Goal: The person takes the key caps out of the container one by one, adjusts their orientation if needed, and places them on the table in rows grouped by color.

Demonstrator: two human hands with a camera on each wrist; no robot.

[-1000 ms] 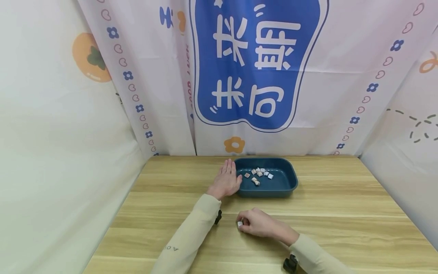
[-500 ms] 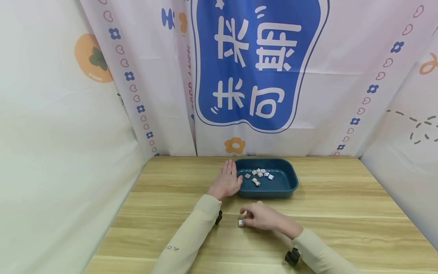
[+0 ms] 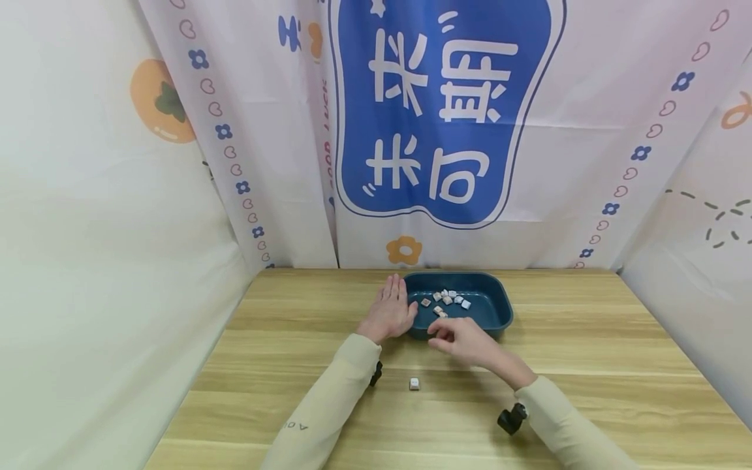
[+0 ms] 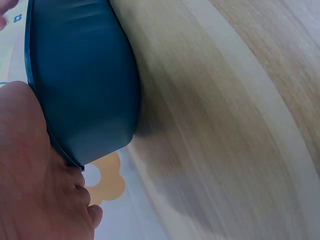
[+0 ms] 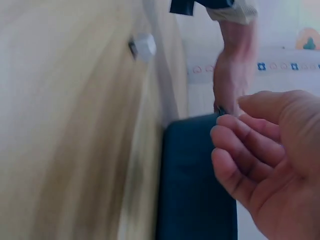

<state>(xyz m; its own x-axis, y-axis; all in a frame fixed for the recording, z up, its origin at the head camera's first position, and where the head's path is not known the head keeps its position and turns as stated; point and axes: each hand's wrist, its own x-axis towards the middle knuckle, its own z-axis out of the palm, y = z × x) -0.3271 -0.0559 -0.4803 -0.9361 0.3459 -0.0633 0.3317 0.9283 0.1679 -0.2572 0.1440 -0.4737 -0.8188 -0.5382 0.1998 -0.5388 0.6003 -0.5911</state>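
My left hand (image 3: 389, 314) rests against the left rim of a dark blue tray (image 3: 504, 318), its fingers straight. The left wrist view shows that hand (image 4: 35, 170) touching the rim beside the tray's outer wall (image 4: 87, 85). My right hand (image 3: 467, 341) hovers by the tray's front edge with loosely curled fingers. In the right wrist view nothing shows between the fingers of this hand (image 5: 275, 150). On the table in front of the tray lies a small white keycap-like block (image 3: 414, 384). Several similar small blocks (image 3: 448, 300), white and tan, lie inside the tray.
The wooden table (image 3: 587, 365) stretches out on both sides of the tray. Printed white curtains (image 3: 282, 163) hang behind it and along the sides. A dark device (image 3: 512, 419) is strapped at the right wrist.
My right hand has let go of the small white block on the table and moved up and away to the tray's front edge. The left hand and tray have stayed in place.
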